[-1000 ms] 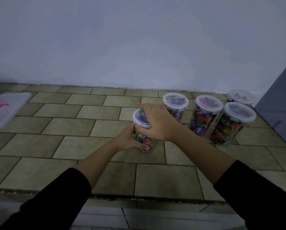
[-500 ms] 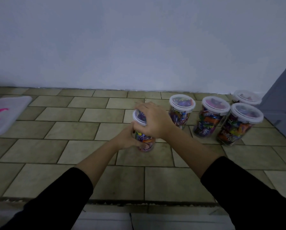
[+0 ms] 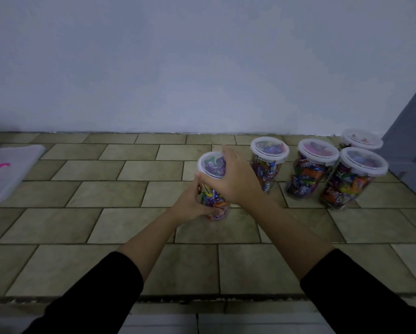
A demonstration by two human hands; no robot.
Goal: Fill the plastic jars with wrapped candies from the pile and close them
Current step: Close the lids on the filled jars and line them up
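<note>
Head view, left to right: a white tray (image 3: 11, 169) with a pink mark lies at the far left of the tiled floor (image 3: 105, 225), well apart from everything else. Near the middle, my left grip (image 3: 190, 206) is wrapped round the lower body of a clear plastic jar (image 3: 220, 206), thumb and fingers curled about it. The jar stands upright on the floor, packed with wrapped candies (image 3: 210, 192). My right grip (image 3: 236, 182) lies over its lid (image 3: 210, 165), fingers bent down over the rim and grasping it; the lid sits on the jar's mouth. Just behind my right wrist stands a second jar (image 3: 268, 165), filled and lidded. A third jar (image 3: 308, 174) is near it. At the far right, a fourth jar (image 3: 354, 182) stands just in front of a fifth jar (image 3: 361, 138), beside a grey panel (image 3: 412, 131).
</note>
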